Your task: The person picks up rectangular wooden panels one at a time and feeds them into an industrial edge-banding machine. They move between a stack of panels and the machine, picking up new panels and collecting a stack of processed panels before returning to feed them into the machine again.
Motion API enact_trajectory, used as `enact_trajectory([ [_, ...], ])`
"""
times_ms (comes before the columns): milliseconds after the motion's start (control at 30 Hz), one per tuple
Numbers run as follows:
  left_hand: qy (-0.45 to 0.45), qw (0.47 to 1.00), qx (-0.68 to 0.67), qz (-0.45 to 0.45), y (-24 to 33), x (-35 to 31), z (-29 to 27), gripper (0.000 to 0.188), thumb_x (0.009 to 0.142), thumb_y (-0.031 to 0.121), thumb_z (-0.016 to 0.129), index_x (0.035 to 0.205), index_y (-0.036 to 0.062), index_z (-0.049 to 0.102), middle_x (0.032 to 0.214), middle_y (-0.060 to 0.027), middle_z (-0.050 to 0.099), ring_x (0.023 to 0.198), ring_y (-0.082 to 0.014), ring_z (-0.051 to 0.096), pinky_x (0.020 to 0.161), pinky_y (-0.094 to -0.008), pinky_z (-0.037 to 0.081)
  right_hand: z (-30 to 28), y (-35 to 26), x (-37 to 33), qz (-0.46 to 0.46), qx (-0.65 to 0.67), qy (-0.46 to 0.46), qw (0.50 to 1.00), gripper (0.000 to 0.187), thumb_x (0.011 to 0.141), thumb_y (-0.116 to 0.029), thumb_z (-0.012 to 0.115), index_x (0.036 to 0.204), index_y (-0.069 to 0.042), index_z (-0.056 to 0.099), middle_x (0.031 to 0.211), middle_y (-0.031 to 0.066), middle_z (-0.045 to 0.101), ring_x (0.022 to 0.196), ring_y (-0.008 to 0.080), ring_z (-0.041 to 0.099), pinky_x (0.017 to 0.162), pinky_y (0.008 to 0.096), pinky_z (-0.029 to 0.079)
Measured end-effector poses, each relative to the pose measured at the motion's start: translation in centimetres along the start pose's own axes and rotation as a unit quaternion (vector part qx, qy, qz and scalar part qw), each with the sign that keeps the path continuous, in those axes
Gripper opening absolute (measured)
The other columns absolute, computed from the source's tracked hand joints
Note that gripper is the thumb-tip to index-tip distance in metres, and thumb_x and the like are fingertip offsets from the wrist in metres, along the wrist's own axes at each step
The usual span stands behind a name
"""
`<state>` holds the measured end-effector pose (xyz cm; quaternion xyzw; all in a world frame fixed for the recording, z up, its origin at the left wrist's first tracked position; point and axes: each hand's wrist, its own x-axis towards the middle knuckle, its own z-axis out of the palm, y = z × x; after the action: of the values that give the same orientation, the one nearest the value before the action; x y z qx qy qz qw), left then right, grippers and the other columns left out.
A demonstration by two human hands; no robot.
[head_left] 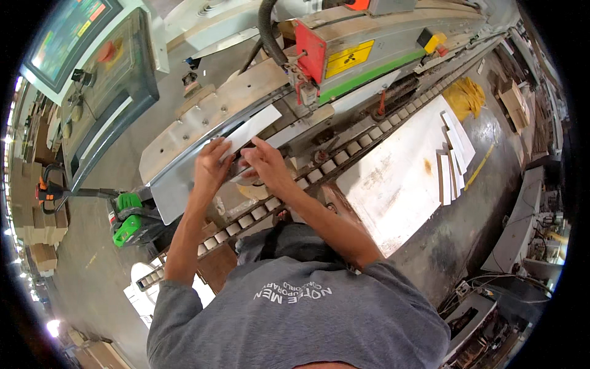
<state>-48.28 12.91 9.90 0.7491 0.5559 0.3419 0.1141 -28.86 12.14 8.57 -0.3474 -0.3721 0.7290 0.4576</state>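
Note:
A narrow white board strip lies slantwise on the metal infeed of a machine, its far end close to the machine's head. My left hand is closed on the strip's near end, fingers curled over it. At the strip's near long edge is my right hand, fingers bent and fingertips against that edge; its lower fingers are partly hidden and blurred. Below my left hand spreads a grey metal plate of the machine. A steel guide with bolts runs along the strip's far side.
A chain of pale roller blocks crosses in front of me. To the right lies a large white board with narrow white strips on its far end. A control panel with a screen stands upper left, a green-and-black machine below it.

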Motion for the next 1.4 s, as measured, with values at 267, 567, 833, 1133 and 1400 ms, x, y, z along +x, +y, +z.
enact_trajectory([
  [267, 0.086, 0.984, 0.155, 0.03, -0.8, 0.5, 0.4, 0.041, 0.069, 0.007, 0.082, 0.109, 0.0135, 0.073, 0.103, -0.0115, 0.058, 0.099, -0.0329, 0.053, 0.081, -0.0465, 0.044, 0.9, 2.4, 5.3, -0.022, 0.01, 0.034, 0.999, 0.073, 0.098, -0.015, 0.059, 0.151, 0.011, 0.015, 0.144, 0.0275, 0.042, 0.108, 0.0251, 0.063, 0.078, 0.031, 0.061],
  [567, 0.126, 0.987, 0.092, 0.025, -2.8, 0.4, 0.1, 0.036, 0.071, 0.006, 0.081, 0.107, 0.0045, 0.073, 0.084, -0.011, 0.061, 0.079, -0.0313, 0.057, 0.073, -0.0414, 0.047, 1.1, 3.9, 5.5, -0.075, -0.021, 0.042, 0.996, 0.067, 0.097, -0.014, 0.06, 0.146, 0.015, 0.024, 0.135, 0.0217, 0.047, 0.104, 0.0228, 0.063, 0.08, 0.0297, 0.061],
  [833, 0.116, 0.991, 0.061, -0.004, -2.9, 0.4, 0.4, 0.035, 0.073, 0.004, 0.079, 0.107, 0.0023, 0.072, 0.085, -0.0127, 0.063, 0.081, -0.0317, 0.059, 0.075, -0.0413, 0.049, 1.5, 2.6, 5.3, -0.064, -0.048, 0.05, 0.996, 0.059, 0.092, -0.019, 0.061, 0.133, 0.017, 0.038, 0.116, 0.0193, 0.057, 0.083, 0.0164, 0.067, 0.067, 0.0257, 0.057],
  [1133, 0.109, 0.993, 0.05, -0.002, -3.1, 0.8, 1.0, 0.034, 0.073, 0.003, 0.078, 0.107, 0.003, 0.073, 0.086, -0.0132, 0.063, 0.084, -0.0316, 0.06, 0.077, -0.0408, 0.049, 0.8, 2.2, 5.5, -0.037, -0.082, 0.051, 0.995, 0.054, 0.093, -0.018, 0.063, 0.131, 0.016, 0.042, 0.124, 0.0195, 0.057, 0.08, 0.0175, 0.07, 0.064, 0.0251, 0.058],
  [1400, 0.106, 0.993, 0.047, 0.016, -0.9, 3.5, 3.5, 0.033, 0.074, 0.003, 0.078, 0.106, 0.0033, 0.072, 0.087, -0.014, 0.064, 0.081, -0.0325, 0.06, 0.073, -0.0409, 0.049, -2.5, -0.8, 5.8, -0.034, -0.132, 0.056, 0.989, 0.058, 0.092, -0.017, 0.059, 0.132, 0.02, 0.039, 0.115, 0.022, 0.056, 0.074, 0.0165, 0.067, 0.058, 0.0291, 0.056],
])
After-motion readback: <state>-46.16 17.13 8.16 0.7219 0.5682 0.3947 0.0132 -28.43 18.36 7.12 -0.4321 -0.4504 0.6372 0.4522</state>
